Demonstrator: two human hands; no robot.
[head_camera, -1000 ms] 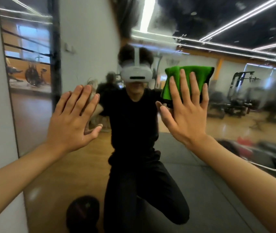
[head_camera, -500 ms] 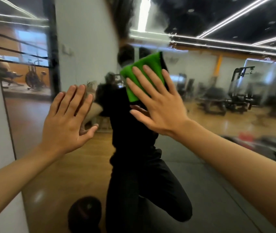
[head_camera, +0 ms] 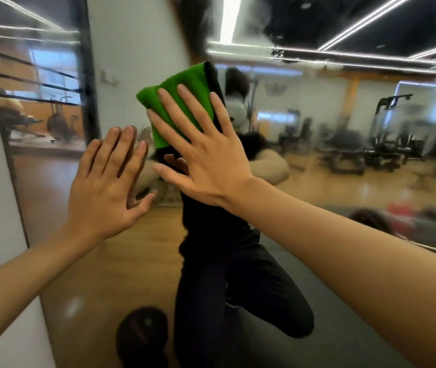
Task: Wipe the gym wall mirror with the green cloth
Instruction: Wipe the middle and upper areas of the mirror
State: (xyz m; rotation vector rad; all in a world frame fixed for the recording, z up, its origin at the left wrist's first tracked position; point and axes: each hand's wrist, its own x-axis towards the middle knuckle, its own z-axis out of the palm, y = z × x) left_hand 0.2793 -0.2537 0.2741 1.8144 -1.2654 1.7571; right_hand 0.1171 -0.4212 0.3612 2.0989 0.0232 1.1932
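My right hand (head_camera: 206, 160) lies spread flat, fingers straight, pressing the folded green microfibre cloth (head_camera: 177, 83) against the large gym wall mirror (head_camera: 317, 187), beside my reflection's head. My left hand (head_camera: 105, 187) is open, fingers together, its palm seemingly braced on the glass just beside it. The cloth looks light, soft and floppy, so I judge a broad palm across its middle holds it best, lest it bunch or slip on the slick, breakable glass.

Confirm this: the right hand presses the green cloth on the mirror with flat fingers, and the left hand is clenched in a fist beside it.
Wrong on one count. The head view shows the left hand open, fingers straight, palm toward the mirror, not clenched. The right hand does press the green cloth on the glass with flat fingers.
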